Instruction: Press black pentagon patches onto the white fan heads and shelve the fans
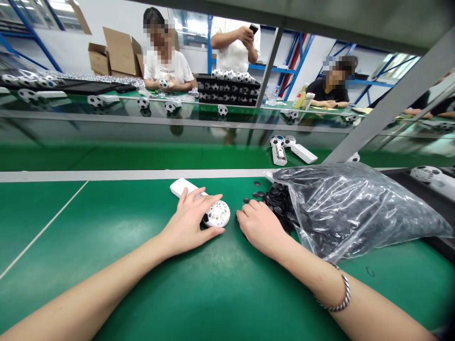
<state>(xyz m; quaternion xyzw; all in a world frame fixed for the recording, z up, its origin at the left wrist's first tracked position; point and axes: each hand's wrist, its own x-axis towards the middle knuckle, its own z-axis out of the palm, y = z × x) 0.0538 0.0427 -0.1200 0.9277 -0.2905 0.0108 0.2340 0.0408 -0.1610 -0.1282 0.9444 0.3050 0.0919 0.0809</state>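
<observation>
My left hand (192, 218) rests over a white handheld fan (217, 214) whose round head has a football-pattern grille. The fingers and thumb grip both sides of the head, and the white handle (180, 187) sticks out to the upper left. Beside it, my right hand (261, 225) is curled with its fingers together at the left edge of a pile of small black pieces (279, 201). Its fingertips are hidden, so anything pinched there does not show. The pile spills from the mouth of a clear plastic bag (362, 208) full of such pieces.
Behind the bench edge runs a green conveyor belt (142, 156) carrying more white fans (302, 152). A slanted metal post (387, 102) rises at the right, by a black tray (405, 182). Co-workers sit and stand across the line, near stacked trays (227, 90).
</observation>
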